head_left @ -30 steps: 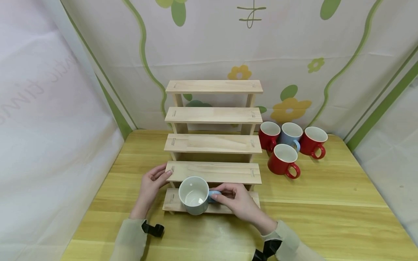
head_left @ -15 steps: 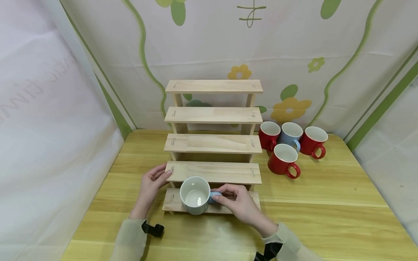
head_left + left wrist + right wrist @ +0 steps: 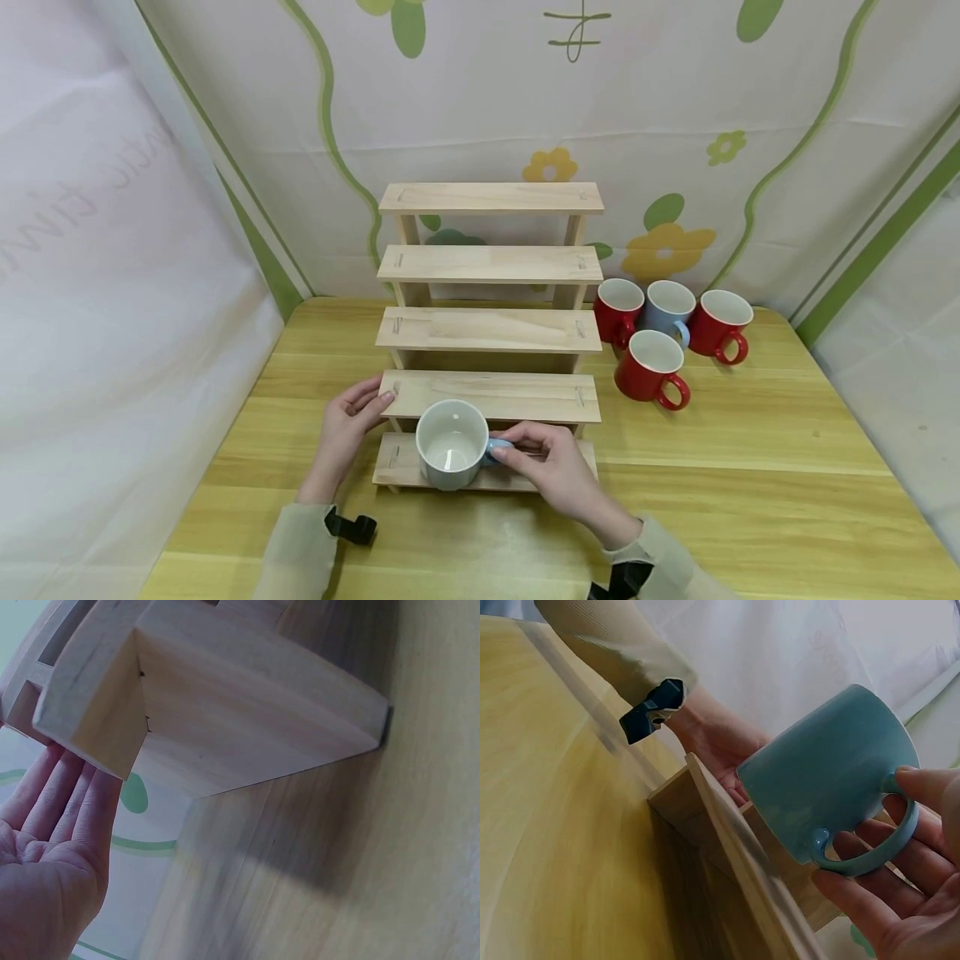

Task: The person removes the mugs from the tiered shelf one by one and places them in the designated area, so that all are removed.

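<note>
A light blue mug [image 3: 452,446] with a pale inside is over the lowest step of a wooden tiered rack [image 3: 491,398]. My right hand [image 3: 558,468] pinches the mug by its handle, which points right. In the right wrist view, the mug [image 3: 829,769] shows its blue side, thumb on top of the handle and fingers around it; whether its base touches the step I cannot tell. My left hand [image 3: 351,429] holds the left end of the second step from the bottom, thumb on top. In the left wrist view, the straight fingers [image 3: 64,791] pass beneath the plank.
To the right of the rack stand a red mug [image 3: 648,367] in front and, behind it, another red mug [image 3: 617,312], a light blue mug [image 3: 666,312] and a red mug [image 3: 716,329]. The wooden table [image 3: 750,467] meets a printed cloth [image 3: 465,100] at the back.
The mug in my right hand has shifted slightly right and away from me, with its rim tipped a little. My left hand and the rack have stayed put.
</note>
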Motion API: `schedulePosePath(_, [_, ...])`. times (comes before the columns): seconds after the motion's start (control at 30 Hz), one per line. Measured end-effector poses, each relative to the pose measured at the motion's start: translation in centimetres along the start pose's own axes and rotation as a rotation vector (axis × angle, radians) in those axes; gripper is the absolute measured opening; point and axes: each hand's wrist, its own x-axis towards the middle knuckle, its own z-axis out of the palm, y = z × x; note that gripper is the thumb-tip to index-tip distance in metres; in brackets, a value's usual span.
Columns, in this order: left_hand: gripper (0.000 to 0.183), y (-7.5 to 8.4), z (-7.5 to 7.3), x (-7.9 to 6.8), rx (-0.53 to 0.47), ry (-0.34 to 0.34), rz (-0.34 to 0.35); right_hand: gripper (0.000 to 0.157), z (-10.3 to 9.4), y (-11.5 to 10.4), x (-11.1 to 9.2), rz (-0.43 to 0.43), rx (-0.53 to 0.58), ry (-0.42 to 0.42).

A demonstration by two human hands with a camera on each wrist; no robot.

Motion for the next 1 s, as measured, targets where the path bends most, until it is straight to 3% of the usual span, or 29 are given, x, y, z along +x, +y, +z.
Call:
schedulePosePath(0.67, [0.046,0.0,0.0,-0.1,0.007,-0.001,0.0,0.008,-2.4,-2.5,-0.6,-0.092,0.089,0.064])
schedulePosePath(1.0, [0.046,0.1,0.1,-0.1,0.003,-0.007,0.009,0.01,-5.1,-3.9,-0.9,-0.098,0.008,0.176])
